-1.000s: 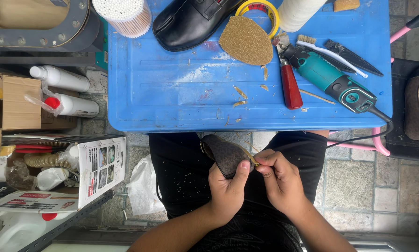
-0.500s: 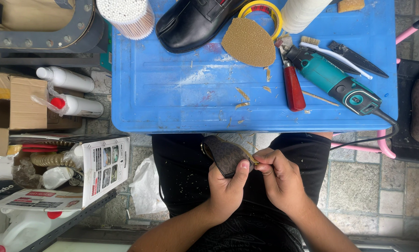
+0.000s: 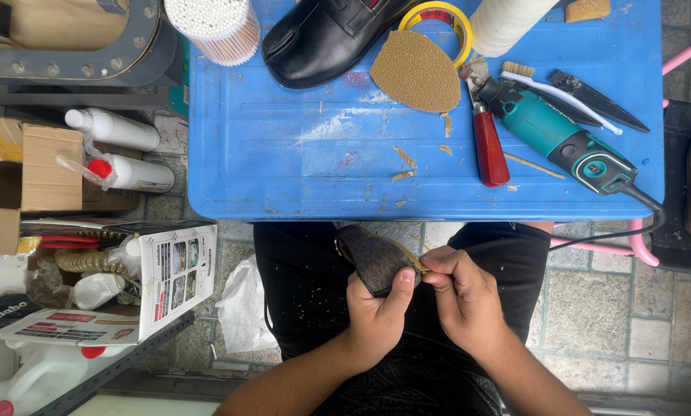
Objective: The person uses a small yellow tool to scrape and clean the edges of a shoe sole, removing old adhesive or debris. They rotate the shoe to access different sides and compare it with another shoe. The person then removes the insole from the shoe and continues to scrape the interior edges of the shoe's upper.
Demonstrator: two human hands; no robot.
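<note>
My left hand point(image 3: 378, 317) grips a dark brown shoe point(image 3: 370, 254) held over my lap, thumb pressed on its edge. My right hand point(image 3: 462, 296) pinches the tan strip along the shoe's right rim, fingers closed on it beside my left thumb. Both hands sit just below the front edge of the blue table point(image 3: 299, 154). On the table lie a tan sole cut-out point(image 3: 414, 73), a black shoe point(image 3: 322, 35) and scattered tan trimmings point(image 3: 404, 158).
A teal power tool point(image 3: 561, 139) with its cable, a red-handled tool point(image 3: 490, 146), a brush point(image 3: 553, 91), a black blade point(image 3: 599, 100), a yellow tape roll point(image 3: 445, 19) and a white roll point(image 3: 507, 23) lie on the table's right. Bottles point(image 3: 118, 127), boxes point(image 3: 41, 166) and papers crowd the left floor.
Both hands stay on the dark shoe in my lap; the right fingers have shifted slightly along its rim. The view has drifted a little.
</note>
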